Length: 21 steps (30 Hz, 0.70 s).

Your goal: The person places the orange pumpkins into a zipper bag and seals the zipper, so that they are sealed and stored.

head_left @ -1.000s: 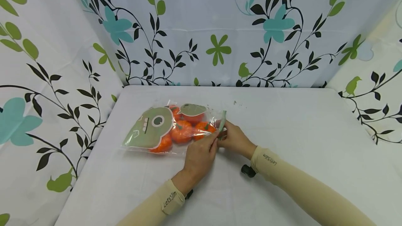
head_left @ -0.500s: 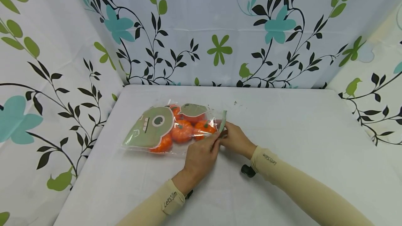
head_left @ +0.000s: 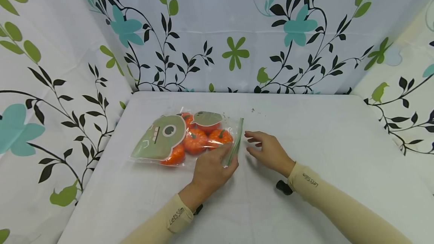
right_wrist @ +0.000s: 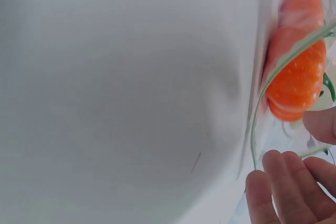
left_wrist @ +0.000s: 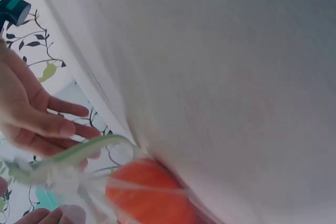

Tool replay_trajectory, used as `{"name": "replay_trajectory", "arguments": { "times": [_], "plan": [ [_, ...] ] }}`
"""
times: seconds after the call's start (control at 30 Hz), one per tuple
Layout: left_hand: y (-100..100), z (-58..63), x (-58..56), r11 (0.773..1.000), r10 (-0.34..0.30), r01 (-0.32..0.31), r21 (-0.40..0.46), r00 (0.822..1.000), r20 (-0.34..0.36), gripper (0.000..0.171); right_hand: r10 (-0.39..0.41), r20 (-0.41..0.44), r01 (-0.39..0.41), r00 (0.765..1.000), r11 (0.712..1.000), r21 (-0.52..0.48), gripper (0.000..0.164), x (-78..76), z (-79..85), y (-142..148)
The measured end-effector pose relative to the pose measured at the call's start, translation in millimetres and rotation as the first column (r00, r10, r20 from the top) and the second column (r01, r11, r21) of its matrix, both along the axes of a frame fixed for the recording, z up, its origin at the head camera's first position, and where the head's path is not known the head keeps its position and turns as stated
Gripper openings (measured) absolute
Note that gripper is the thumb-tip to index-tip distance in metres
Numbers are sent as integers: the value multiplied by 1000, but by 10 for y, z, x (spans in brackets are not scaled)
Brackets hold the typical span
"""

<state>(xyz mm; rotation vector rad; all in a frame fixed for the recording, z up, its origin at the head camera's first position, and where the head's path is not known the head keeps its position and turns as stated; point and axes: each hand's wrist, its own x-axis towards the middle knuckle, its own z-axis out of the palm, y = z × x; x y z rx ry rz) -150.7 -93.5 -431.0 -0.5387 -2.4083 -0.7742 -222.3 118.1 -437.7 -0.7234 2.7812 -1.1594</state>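
A clear zip bag printed with a green dinosaur face lies on the white table, with several small orange pumpkins inside. My left hand holds the near end of its green zip edge, fingers over the bag and thumb on the outer side. My right hand is just right of that edge, apart from it, fingers loosely bent with nothing between them. In the right wrist view, the thumb stands away from the fingers, and the green edge curves in front of a pumpkin.
The white-covered table spreads around the bag. A few small dark specks lie behind the bag. Leaf-patterned curtains hang at the back and both sides. A dark wrist camera sits below the right sleeve.
My right hand has let go of the bag's zip edge and moved to the right. My left hand has shifted slightly left and nearer, its thumb now spread from its fingers. The bag stays in place.
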Motion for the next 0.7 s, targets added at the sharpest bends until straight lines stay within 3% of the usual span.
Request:
{"name": "replay_trajectory", "arguments": {
  "times": [0.2, 0.3, 0.4, 0.53, 0.63, 0.7],
  "plan": [
    [-205, 78, 53, 999, 21, -22, 33, 999, 29, 33, 4, -149, 7, 989, 997, 74, 50, 89, 53, 101],
    [-325, 92, 97, 999, 34, -35, 20, 999, 43, 33, 58, -302, -11, 952, 988, 155, 51, 167, 84, 109],
    [-439, 78, 151, 999, 49, -49, -7, 997, 59, 36, 167, -484, -72, 859, 975, 210, 54, 238, 120, 94],
    [-562, 38, 203, 998, 24, -22, -61, 999, 32, 40, 309, -656, -203, 689, 951, 234, 55, 306, 166, 33],
    [-616, 13, 214, 990, -79, 72, -119, 995, -63, 42, 384, -720, -277, 578, 922, 270, 53, 359, 178, -20],
    [-627, 7, 215, 973, -174, 148, -179, 975, -139, 46, 419, -744, -303, 521, 905, 298, 52, 394, 172, -47]
  ]
}}
